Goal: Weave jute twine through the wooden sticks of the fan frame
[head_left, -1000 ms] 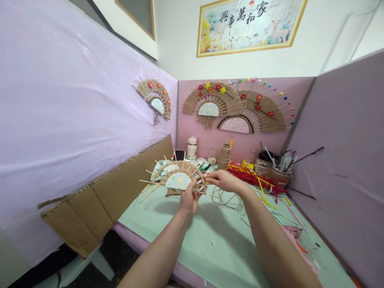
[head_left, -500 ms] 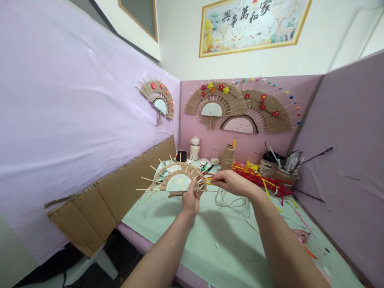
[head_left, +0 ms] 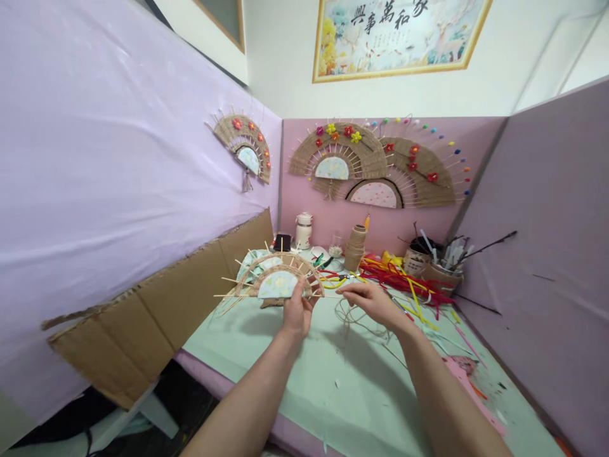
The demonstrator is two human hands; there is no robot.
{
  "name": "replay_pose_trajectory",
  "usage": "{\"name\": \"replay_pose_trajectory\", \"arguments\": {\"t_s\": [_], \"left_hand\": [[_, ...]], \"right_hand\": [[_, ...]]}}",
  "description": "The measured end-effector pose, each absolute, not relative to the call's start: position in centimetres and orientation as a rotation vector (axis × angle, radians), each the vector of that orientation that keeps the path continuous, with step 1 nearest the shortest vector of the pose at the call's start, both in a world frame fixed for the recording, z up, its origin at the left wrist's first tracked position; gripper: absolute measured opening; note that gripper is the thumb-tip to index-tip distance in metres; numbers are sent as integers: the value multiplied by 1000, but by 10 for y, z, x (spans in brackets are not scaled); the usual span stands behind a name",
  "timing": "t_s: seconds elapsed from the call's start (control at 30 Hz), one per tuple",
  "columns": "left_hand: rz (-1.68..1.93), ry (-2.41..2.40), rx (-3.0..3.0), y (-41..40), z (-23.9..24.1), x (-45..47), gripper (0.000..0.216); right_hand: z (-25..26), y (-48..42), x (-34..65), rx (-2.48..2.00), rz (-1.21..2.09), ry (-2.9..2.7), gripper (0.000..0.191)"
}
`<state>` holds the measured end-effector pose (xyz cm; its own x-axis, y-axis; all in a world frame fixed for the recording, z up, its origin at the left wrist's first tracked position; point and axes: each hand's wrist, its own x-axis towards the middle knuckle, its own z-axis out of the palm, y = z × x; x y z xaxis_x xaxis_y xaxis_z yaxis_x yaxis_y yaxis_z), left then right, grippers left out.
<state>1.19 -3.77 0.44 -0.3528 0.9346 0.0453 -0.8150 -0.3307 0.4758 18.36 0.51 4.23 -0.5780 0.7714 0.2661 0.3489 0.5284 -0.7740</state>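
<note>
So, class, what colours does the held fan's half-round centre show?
The half-round centre is pale blue with yellowish blotches, in the head view.

Fan (head_left: pixel 278 285): rough, matt twine weave; bare wooden sticks (head_left: pixel 224 296); smooth printed centre, probably cloth, though too soft in view to be certain. Tabletop (head_left: pixel 328 355): smooth, pale green covering, low sheen. Cardboard (head_left: pixel 157 311), along the tabletop's left edge: brown, matt, creased, ragged upper rim. Toward the far edge: bottle (head_left: pixel 303 233), smooth, cream; jar (head_left: pixel 335 246), clear; twine roll (head_left: pixel 356 246), coarse, matt fibre. Toward the far right corner: pipe cleaners (head_left: pixel 394 273), red and yellow, fuzzy. Left partition (head_left: pixel 143 139): lilac sheeting, wrinkled, soft gloss. Hanging fans (head_left: pixel 368 155): coarse twine weave, matt.
</note>
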Motion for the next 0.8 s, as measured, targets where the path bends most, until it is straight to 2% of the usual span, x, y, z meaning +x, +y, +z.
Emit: {"name": "replay_pose_trajectory", "arguments": {"t_s": [0.27, 0.43, 0.8], "left_hand": [[1882, 451, 335, -38, 6, 12, 29], [1826, 427, 267, -32, 0, 8, 22], [1834, 474, 320, -41, 7, 10, 22]], "right_hand": [[15, -12, 180, -947, 1066, -1845, 38], [11, -18, 171, -918, 1103, -1780, 37], [-9, -35, 144, -885, 1032, -1872, 31]]}}
